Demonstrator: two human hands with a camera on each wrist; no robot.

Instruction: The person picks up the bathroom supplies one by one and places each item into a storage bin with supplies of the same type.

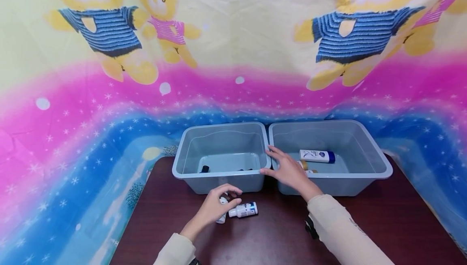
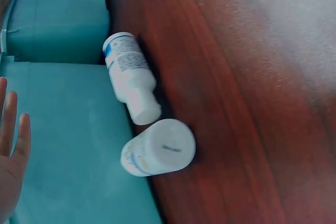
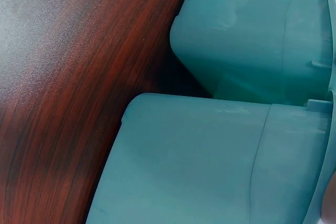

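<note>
Two white bottles lie on the table in front of the left bin. One, a small bottle with a blue band, points its narrower cap towards the other white bottle. Just above them is my left hand, fingers loosely bent and apart from both bottles; part of the second bottle is hidden behind it. My right hand reaches over the near inner corner of the right bin, fingers spread towards the left bin's rim. Whether its fingertips touch the rim I cannot tell. It holds nothing visible.
Inside the right bin lie a white bottle with a dark blue cap and gold-coloured items partly hidden by my hand. A black item shows in the left bin. Both bins stand side by side on the dark wooden table, against a patterned cloth.
</note>
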